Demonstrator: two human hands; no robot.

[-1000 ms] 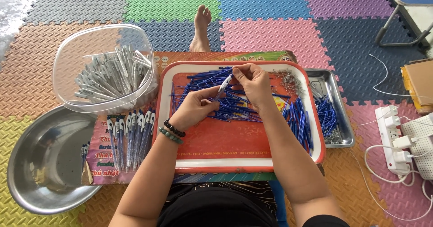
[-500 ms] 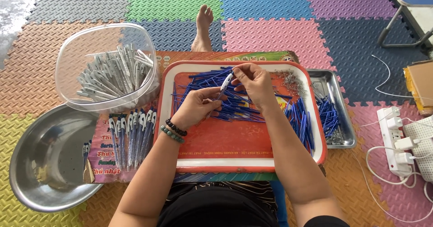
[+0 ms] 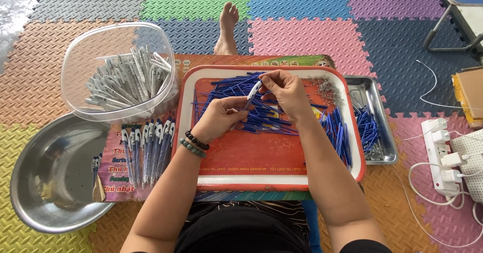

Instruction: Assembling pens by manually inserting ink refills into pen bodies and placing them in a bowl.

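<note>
I see my left hand (image 3: 219, 118) and right hand (image 3: 286, 91) meeting over the middle of the orange tray (image 3: 271, 160). Both are pinched on a single pen (image 3: 252, 94), white-bodied with a blue end, which slants between them: the right fingers grip its upper end, the left fingers its lower end. The pen hangs just above the loose heap of blue refills (image 3: 251, 104), not touching the tray floor as far as I can tell.

The risk, as I judge it, sits in that fingertip grip: if either pinch slackens, the pen drops into the heap, and small parts get lost among the near-identical blue sticks. My forearms also cross low over the tray, so a careless sweep could push refills over its rim.

Outward to my left lies a row of finished pens (image 3: 147, 145) on a printed sheet, a clear plastic tub (image 3: 80, 64) of white pen bodies, and a steel basin (image 3: 45, 182). To my right a small metal tray (image 3: 382, 112) holds more refills, beside a power strip (image 3: 443, 155).
</note>
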